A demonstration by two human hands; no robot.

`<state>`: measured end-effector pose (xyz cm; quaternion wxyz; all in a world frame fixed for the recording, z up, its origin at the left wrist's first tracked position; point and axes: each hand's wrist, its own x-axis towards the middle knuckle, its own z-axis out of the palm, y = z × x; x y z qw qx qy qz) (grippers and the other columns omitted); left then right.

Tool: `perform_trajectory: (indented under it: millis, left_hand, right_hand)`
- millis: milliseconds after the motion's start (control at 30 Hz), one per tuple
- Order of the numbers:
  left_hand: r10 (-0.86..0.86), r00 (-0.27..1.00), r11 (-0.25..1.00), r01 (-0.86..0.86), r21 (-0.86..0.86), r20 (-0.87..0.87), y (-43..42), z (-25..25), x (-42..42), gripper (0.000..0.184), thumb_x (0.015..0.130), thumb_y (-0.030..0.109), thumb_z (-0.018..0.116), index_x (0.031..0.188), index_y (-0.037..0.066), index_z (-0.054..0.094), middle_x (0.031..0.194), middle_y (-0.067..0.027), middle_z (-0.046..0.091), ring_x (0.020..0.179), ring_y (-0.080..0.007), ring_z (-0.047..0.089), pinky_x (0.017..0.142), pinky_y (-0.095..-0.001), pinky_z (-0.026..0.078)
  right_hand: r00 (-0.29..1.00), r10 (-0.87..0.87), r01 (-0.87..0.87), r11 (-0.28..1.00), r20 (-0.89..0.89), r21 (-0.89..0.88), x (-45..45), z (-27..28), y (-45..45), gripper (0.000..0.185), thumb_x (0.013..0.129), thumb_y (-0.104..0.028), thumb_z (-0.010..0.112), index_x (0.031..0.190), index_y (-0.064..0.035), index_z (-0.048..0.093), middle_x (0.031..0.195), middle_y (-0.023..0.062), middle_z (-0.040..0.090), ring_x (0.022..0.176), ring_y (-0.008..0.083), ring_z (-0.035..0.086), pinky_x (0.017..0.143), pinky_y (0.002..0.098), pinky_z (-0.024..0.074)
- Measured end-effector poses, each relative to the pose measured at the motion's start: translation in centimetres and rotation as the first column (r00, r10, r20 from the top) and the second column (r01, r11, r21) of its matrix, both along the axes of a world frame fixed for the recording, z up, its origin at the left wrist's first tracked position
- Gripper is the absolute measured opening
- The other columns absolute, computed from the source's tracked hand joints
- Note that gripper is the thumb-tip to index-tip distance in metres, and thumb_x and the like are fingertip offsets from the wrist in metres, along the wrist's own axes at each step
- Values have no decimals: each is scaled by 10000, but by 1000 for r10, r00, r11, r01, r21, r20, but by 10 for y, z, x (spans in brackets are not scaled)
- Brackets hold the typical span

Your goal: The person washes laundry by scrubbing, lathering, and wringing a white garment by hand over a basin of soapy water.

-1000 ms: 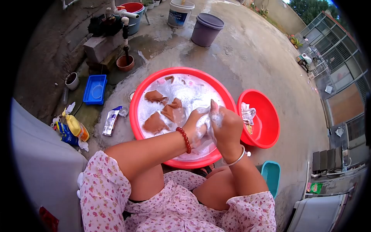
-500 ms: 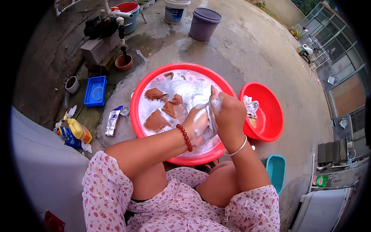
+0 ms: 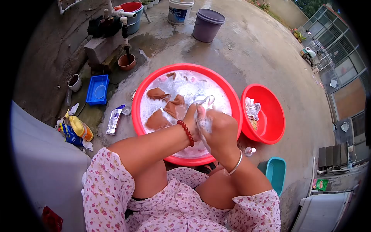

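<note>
A large red basin (image 3: 136, 110) holds foamy water with brown cloth (image 3: 157, 120) sticking up through the suds on its left side. Above its right half, a wet, soapy whitish cloth (image 3: 208, 101) is bunched between my two hands. My left hand (image 3: 192, 118), below a red bead bracelet, is closed on the cloth and partly hidden behind the other. My right hand (image 3: 222, 129), with a silver bangle at the wrist, is wrapped round the cloth and presses against my left hand. The cloth's kind cannot be made out.
To the right stands a smaller red basin (image 3: 270, 121) with a white crumpled cloth (image 3: 252, 110) in it. A teal tub (image 3: 276, 174) and a pump bottle (image 3: 249, 151) are near my right arm. Left are a blue tray (image 3: 92, 91) and yellow bottle (image 3: 80, 127); a purple bucket (image 3: 208, 29) stands beyond.
My right hand has come down and left, closer against my left hand, with the cloth still held between them. The pump bottle now shows beside my right wrist.
</note>
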<state>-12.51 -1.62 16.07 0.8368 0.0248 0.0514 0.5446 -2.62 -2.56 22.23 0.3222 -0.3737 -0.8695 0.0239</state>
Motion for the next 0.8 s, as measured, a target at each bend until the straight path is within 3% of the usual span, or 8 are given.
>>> perform_trajectory:
  millis: [167, 267, 300, 367, 433, 567, 700, 800]
  left_hand:
    - [133, 845, 973, -210, -92, -518, -8, 26, 24, 158, 919, 212, 491, 901, 79, 575, 784, -13, 585, 710, -116, 577, 634, -265, 471]
    - [143, 935, 971, -196, -135, -324, -8, 7, 15, 200, 901, 266, 512, 854, 84, 581, 782, -16, 586, 720, -131, 582, 648, -293, 476]
    - [-22, 990, 971, -11, 238, 137, 9, -33, 5, 223, 887, 287, 534, 822, 77, 575, 778, -29, 585, 719, -140, 583, 636, -297, 477]
    - [-76, 994, 997, 77, 10, -72, -8, -10, -5, 192, 886, 258, 530, 814, 85, 571, 785, -34, 587, 715, -143, 583, 628, -300, 480]
    - [60, 905, 988, -115, -107, -420, -5, 18, 13, 141, 903, 195, 497, 893, 86, 586, 818, -27, 592, 735, -147, 582, 641, -306, 484]
    - [181, 871, 966, -244, -82, -457, 2, 5, 14, 168, 899, 226, 481, 934, 83, 563, 805, -48, 587, 738, -164, 579, 619, -307, 478]
    - [-82, 977, 989, 56, -138, -196, -4, 1, -5, 260, 860, 322, 480, 850, 79, 572, 787, -61, 579, 684, -167, 564, 587, -301, 464]
    - [185, 840, 976, -218, -4, -510, -13, 22, 19, 128, 908, 116, 461, 927, 58, 573, 853, -40, 587, 760, -121, 571, 646, -283, 479]
  right_hand:
    - [971, -233, 228, 968, 48, 103, 14, -2, 50, 320, 849, -251, 566, 596, -55, 552, 527, 139, 534, 474, 317, 542, 435, 395, 407]
    - [998, -55, 54, 996, 8, 73, 1, 2, 9, 297, 819, -229, 611, 582, -71, 528, 506, 130, 518, 448, 297, 528, 422, 392, 396]
    - [1000, 5, -6, 997, 15, 74, -7, 3, -9, 276, 804, -219, 627, 596, -74, 518, 502, 124, 513, 435, 296, 517, 418, 390, 391]
    - [1000, 12, -12, 994, 0, 109, -9, 3, -3, 284, 817, -223, 610, 594, -73, 516, 499, 123, 509, 436, 298, 514, 417, 386, 392]
    - [985, -169, 167, 978, 11, 127, 0, 4, 29, 331, 840, -243, 581, 567, -66, 520, 505, 134, 511, 453, 303, 523, 420, 388, 395]
    - [990, -142, 142, 981, -8, 131, 6, 3, 22, 319, 824, -236, 605, 565, -73, 513, 496, 137, 505, 438, 312, 516, 419, 387, 397]
    - [1000, 26, -26, 990, 3, 140, -5, 4, 0, 301, 800, -203, 633, 575, -72, 481, 488, 131, 484, 440, 307, 508, 415, 380, 384]
    - [983, -180, 175, 973, 20, 152, 14, 2, 40, 303, 826, -220, 606, 587, -62, 509, 504, 138, 497, 463, 315, 516, 431, 400, 382]
